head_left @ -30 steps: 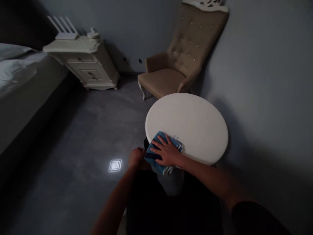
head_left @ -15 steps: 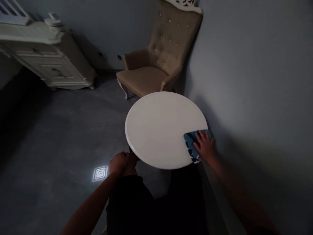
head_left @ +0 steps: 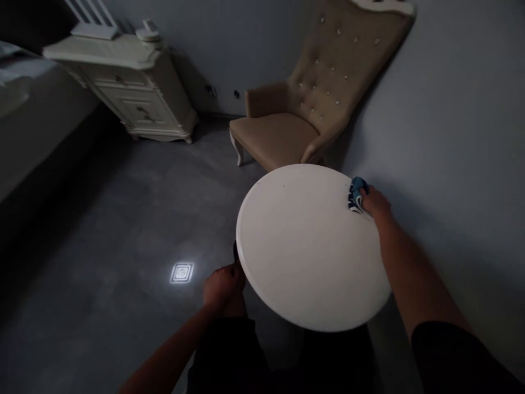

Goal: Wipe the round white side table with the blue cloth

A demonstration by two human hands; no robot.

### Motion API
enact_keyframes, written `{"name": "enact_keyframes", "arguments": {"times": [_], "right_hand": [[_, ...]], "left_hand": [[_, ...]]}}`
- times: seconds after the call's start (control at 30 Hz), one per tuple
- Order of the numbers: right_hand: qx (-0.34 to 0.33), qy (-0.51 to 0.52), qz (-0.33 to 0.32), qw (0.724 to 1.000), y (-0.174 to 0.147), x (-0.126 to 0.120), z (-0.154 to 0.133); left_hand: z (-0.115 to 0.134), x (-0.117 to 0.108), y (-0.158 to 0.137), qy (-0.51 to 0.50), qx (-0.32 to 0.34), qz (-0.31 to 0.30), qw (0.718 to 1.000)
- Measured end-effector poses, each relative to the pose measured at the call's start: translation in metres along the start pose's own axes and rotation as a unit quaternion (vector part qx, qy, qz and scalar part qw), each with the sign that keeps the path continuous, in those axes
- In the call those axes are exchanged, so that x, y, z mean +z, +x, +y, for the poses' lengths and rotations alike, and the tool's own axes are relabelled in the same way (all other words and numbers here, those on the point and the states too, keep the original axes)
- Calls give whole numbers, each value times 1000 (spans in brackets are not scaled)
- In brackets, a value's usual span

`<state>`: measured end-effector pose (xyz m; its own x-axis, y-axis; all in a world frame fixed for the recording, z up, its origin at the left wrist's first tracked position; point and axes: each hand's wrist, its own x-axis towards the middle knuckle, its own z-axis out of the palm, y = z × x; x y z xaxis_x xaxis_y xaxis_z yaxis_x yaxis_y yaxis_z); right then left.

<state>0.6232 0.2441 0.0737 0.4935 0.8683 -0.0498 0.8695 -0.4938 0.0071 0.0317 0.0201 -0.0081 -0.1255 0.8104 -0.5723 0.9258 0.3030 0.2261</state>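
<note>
A blue patterned cloth (head_left: 356, 192) is bunched under my right hand (head_left: 375, 201), whose fingers are wrapped around it at the right rim of a round white table (head_left: 305, 246). The cloth's white edge folds show on the near side. My left hand (head_left: 221, 285) is closed beside my bare lower leg, just off the table's left rim; the fingers are partly hidden, so I cannot make out what, if anything, is in them. A dark shape (head_left: 235, 250) shows just beyond that hand, under the rim.
A tan tufted armchair (head_left: 274, 137) stands behind the table. The grey wall (head_left: 459, 137) runs close along the right. At the back left is a white nightstand (head_left: 135, 96), with a bed (head_left: 45, 109) beside it. A square light pattern (head_left: 182, 272) falls on the floor.
My right hand has moved away from me along the table's right side. The cloth, spread flat under open fingers before, is now bunched in its grip. The view has shifted left.
</note>
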Motion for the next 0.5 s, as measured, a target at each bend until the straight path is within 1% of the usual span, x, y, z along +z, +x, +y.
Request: {"name": "enact_keyframes", "arguments": {"times": [0.07,0.1,0.13,0.2,0.27,0.37,0.43,0.5], "right_hand": [[26,16,-29,999,24,-4,-39],[23,20,-36,999,34,-6,-61],[7,21,-36,999,41,-7,-83],[-47,16,-27,998,48,-8,-132],[-102,14,-24,994,46,-7,-184],[-193,23,-26,981,22,-4,-264],[-260,35,-26,964,-7,-3,-311],[-325,47,-29,944,-44,-2,-349]], "left_hand": [[-2,-2,1,-16,2,0,1000],[-4,-2,2,-24,4,2,1000],[-5,-3,3,-33,8,4,999],[-9,-4,4,-46,10,8,999],[-13,-4,5,-48,8,5,999],[-17,-4,8,-43,-2,3,999],[-20,-4,10,-37,-8,3,999],[-22,-3,10,-30,-12,5,999]]}}
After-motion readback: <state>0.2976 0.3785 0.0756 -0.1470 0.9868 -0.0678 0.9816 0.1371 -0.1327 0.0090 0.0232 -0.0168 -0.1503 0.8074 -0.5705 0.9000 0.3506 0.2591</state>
